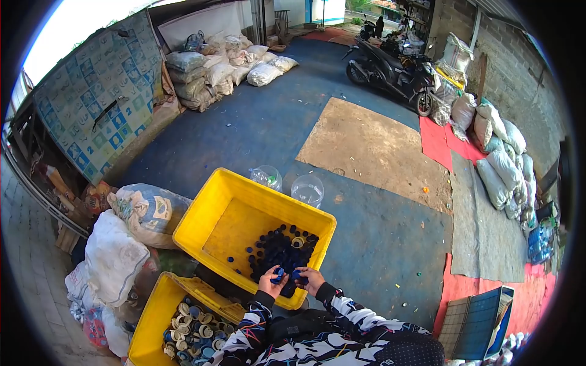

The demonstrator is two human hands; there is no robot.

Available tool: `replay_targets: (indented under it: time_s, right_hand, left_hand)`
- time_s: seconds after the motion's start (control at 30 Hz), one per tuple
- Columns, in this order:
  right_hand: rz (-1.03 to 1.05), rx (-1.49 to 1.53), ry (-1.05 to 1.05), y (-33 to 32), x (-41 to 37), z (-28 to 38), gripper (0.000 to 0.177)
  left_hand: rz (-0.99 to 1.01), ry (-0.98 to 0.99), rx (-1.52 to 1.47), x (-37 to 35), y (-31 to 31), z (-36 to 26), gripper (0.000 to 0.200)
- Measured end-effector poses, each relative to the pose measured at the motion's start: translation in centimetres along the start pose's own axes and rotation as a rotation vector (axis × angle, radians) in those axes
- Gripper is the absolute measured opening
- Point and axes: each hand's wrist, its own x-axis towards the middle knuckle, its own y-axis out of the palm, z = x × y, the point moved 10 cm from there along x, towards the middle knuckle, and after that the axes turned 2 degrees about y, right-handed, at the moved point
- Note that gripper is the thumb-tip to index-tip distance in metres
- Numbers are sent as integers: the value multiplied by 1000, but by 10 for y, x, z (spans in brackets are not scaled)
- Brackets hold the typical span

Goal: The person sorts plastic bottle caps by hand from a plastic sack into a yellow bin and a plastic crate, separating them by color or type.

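My left hand is closed around a blue bottle cap. Close beside it, my right hand grips some blue bottle caps; how many is too small to tell. Both hands are over the near end of a large yellow crate. Beneath them a heap of dark blue bottle caps lies on the crate's floor, with a paler ring-shaped piece among them. A second yellow crate, to the left of my arms, holds mixed white, tan and blue caps.
Two clear plastic containers stand just beyond the crate. Stuffed sacks crowd the left side, with more sacks piled at the back and along the right wall. A motorbike is parked at the back right.
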Motion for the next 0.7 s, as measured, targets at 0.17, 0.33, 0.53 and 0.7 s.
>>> replay_targets:
  time_s: [0.17,0.33,0.53,0.7]
  right_hand:
    - [34,106,11,2,10,7,54]
    - [-40,70,-24,-2,21,6,52]
    - [-63,-8,-3,-9,44,-10,43]
    - [-136,-28,29,-16,43,-16,50]
  left_hand:
    - [58,1,31,23,-21,0,40]
    - [11,-50,55,25,-26,0,39]
    - [-135,-30,119,31,-47,-2,50]
    - [-156,-7,169,13,-31,-4,56]
